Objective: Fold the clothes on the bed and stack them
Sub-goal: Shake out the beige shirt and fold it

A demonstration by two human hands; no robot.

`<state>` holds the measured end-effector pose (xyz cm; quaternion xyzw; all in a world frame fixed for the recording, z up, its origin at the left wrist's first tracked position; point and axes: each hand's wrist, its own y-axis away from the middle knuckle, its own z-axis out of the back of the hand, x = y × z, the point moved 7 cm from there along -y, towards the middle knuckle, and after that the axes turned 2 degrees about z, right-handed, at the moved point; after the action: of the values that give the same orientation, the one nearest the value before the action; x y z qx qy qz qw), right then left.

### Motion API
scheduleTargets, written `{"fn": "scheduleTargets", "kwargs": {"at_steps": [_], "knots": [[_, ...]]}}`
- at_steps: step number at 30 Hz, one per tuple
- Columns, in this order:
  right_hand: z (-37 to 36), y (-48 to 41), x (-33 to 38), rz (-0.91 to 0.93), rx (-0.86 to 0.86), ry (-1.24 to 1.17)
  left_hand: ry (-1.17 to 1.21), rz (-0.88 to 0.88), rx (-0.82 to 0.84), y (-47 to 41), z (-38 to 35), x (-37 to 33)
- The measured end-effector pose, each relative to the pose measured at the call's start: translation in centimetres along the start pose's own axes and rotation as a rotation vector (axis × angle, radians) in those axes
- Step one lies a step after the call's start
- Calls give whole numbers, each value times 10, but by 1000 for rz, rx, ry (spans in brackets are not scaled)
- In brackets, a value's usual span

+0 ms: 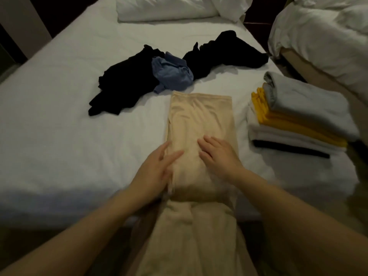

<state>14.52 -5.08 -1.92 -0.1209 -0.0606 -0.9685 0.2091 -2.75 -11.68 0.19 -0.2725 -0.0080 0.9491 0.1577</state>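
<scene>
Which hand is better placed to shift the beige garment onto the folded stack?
Right, likely: right hand rests flat on the beige fabric garment, nearest the stack of folded clothes; left hand sits at its far edge.

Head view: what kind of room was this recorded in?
Probably a hotel-style twin bedroom: a bed with a white sheet, white pillows at its far end, and a second bed with a white duvet close by on the right.

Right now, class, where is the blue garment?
In the head view, the blue garment lies crumpled mid-bed, between the left black heap and the right black heap, just beyond the beige garment.
</scene>
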Motion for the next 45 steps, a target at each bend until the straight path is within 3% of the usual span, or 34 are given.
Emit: {"fn": "scheduleTargets", "kwargs": {"at_steps": [5,11,14,17,20,24,28,33,39,42,45], "knots": [[6,116,39,120,85,-117,-5,-241,94,102,4,-41],[21,224,85,179,-35,-248,-152,-329,305,175,-6,-53],[10,279,106,345,-49,-159,-249,-376,276,194,6,-57],[-4,315,102,357,50,-153,-330,-486,213,215,15,-64],[-4,330,98,315,111,-188,-346,-481,182,219,24,-63],[0,325,106,349,111,-167,-151,-345,218,216,24,-62],[19,310,114,373,-154,-45,26,-281,204,207,29,-62],[53,310,99,240,-420,-341,183,-234,255,211,48,-68],[55,315,101,241,-466,-377,207,-254,348,216,52,-80],[62,310,96,221,-509,-427,220,-292,320,206,57,-84],[91,292,89,197,-613,-483,453,-247,247,178,76,-92]]}}
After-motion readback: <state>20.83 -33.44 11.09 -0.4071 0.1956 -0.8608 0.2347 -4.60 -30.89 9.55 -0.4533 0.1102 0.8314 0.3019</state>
